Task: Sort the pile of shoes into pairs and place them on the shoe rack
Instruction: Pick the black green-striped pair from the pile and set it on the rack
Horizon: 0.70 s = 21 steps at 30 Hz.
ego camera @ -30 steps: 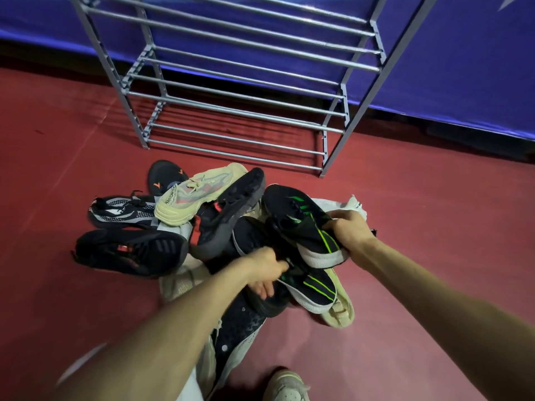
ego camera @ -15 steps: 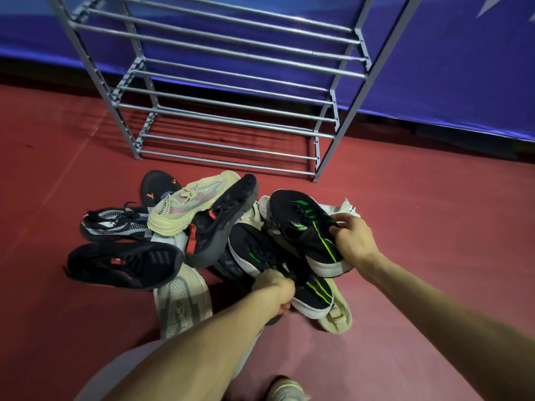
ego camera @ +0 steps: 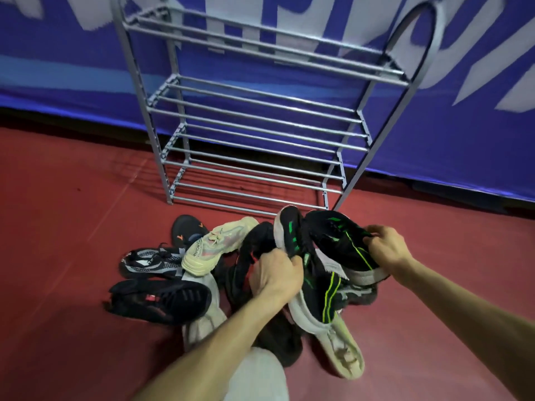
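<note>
A blue banner with pale lettering (ego camera: 463, 134) backs a grey metal-bar shoe rack (ego camera: 254, 131) standing on the red floor (ego camera: 58, 227), its shelves bare. Before the rack lies the pile of shoes (ego camera: 202, 273), black, cream and grey-patterned. Above the pile, the left hand (ego camera: 275, 274) grips one black sneaker with green stripes (ego camera: 292, 233) and the right hand (ego camera: 388, 250) pinches the collar of its matching black-and-green sneaker (ego camera: 338, 238), the two shoes touching.

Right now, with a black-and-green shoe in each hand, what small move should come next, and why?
Probably carry both forward and set them side by side on a shelf of the shoe rack. The left hand grips one black-and-green shoe, the right hand its match, and every shelf in view is bare.
</note>
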Each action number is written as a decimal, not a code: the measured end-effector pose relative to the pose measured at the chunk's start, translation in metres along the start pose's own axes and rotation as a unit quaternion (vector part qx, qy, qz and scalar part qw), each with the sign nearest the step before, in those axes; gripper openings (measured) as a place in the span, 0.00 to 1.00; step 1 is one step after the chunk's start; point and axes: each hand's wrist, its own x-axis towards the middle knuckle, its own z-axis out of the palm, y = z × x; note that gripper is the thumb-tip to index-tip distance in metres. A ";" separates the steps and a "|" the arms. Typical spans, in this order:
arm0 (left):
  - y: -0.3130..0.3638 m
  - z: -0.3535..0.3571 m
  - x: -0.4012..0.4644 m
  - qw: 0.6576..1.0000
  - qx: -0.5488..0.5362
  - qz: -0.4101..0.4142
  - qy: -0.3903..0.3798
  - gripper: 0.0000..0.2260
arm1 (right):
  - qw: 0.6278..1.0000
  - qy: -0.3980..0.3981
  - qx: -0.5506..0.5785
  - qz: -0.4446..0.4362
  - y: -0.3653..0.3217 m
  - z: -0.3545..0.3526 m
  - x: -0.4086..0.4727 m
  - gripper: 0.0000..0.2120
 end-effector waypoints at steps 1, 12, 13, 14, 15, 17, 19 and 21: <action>0.002 -0.012 0.006 1.000 0.009 0.018 0.014 0.17 | 1.000 0.002 -0.004 -0.005 -0.009 -0.005 -0.001 0.17; 0.002 -0.063 0.104 0.994 0.055 0.069 0.067 0.10 | 0.996 0.063 0.051 -0.024 -0.070 0.021 0.042 0.16; 0.004 -0.060 0.116 0.994 0.043 0.070 0.067 0.10 | 0.996 0.064 0.058 -0.018 -0.071 0.026 0.050 0.16; 0.006 -0.058 0.128 0.995 0.032 0.069 0.068 0.10 | 0.996 0.063 0.063 -0.012 -0.072 0.031 0.059 0.16; 0.008 -0.054 0.139 0.995 0.025 0.071 0.071 0.11 | 0.996 0.061 0.066 -0.008 -0.073 0.034 0.069 0.16; 0.017 -0.048 0.156 0.994 0.009 0.078 0.082 0.13 | 0.995 0.061 0.078 -0.008 -0.074 0.038 0.086 0.16; 0.029 -0.041 0.174 0.991 -0.010 0.096 0.096 0.13 | 0.992 0.073 0.107 -0.011 -0.073 0.040 0.105 0.16; 0.045 -0.035 0.195 0.987 -0.023 0.119 0.104 0.14 | 0.985 0.098 0.139 -0.012 -0.073 0.044 0.122 0.17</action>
